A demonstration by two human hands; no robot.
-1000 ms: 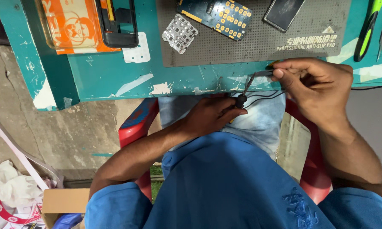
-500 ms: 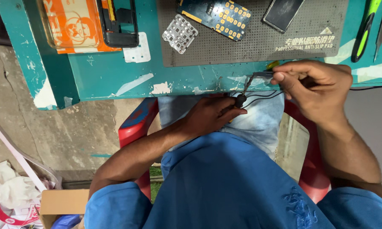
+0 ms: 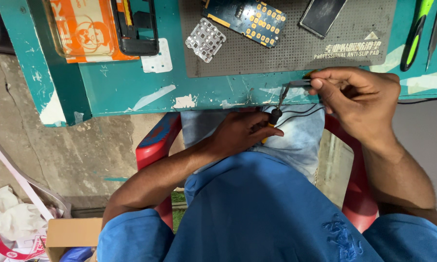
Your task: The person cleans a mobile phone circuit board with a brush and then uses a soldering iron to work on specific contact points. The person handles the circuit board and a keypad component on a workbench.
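Two hands work at the teal bench (image 3: 131, 92) edge: the left hand (image 3: 242, 133) grips a soldering iron (image 3: 275, 116), its tip angled toward 1 o'clock, meeting a small part (image 3: 300, 83) pinched in the right hand (image 3: 359, 99). Soldering seems underway; steadiness matters next.

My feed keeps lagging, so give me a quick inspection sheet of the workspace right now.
Surface: teal table, paint chipped; grey perforated mat on it.
Job's things: black-tipped tool in left hand; small part pinched by right hand at the table edge.
Clutter: circuit board, metal keypad sheet, black phone frame, orange packet, green-handled tool.
Grippers: both hands closed on their items.
Cables: thin black wires from the tool.
Surroundings: red chair, cardboard box, concrete floor.
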